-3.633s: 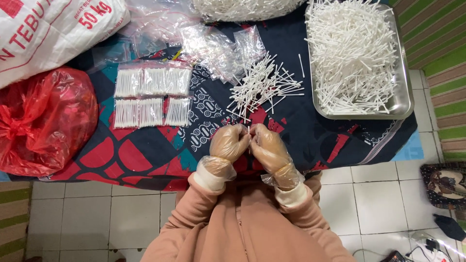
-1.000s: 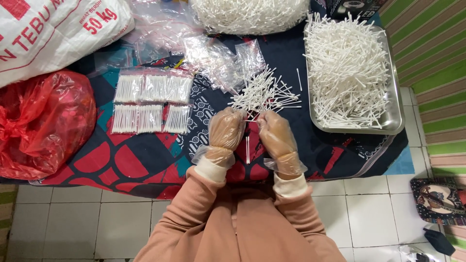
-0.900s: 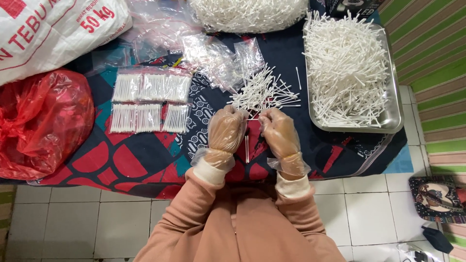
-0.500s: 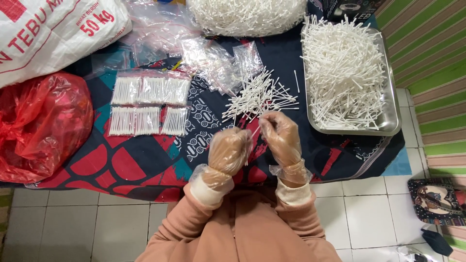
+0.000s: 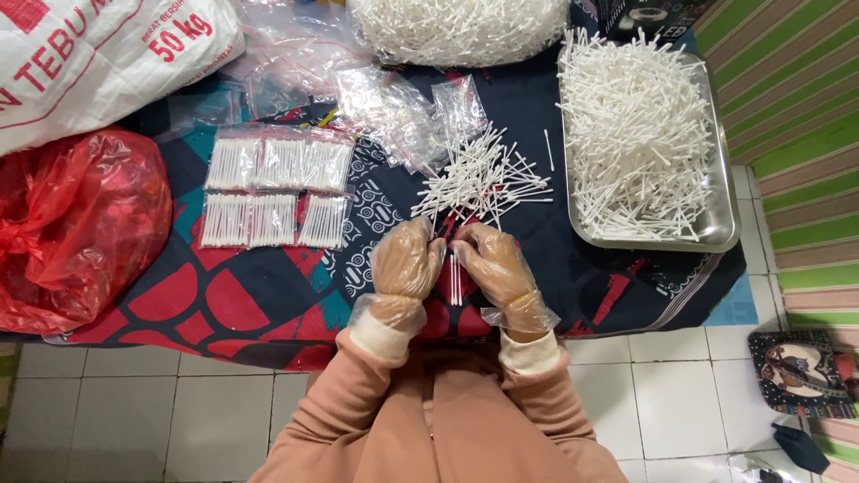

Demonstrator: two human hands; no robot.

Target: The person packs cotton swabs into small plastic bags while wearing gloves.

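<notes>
Pinching a small bundle of cotton swabs between my gloved left hand and right hand, just below the loose pile; slippery gloves could let sticks slide and scatter.

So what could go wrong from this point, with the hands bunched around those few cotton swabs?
The left hand and right hand wear loose plastic gloves and pinch a small bundle of cotton swabs; the slack film could let some slip or go uneven.

The loose pile of swabs lies right ahead of the fingers, so a sleeve or wrist could scatter it.

The empty clear bags are light and could get pushed among the swabs.
</notes>
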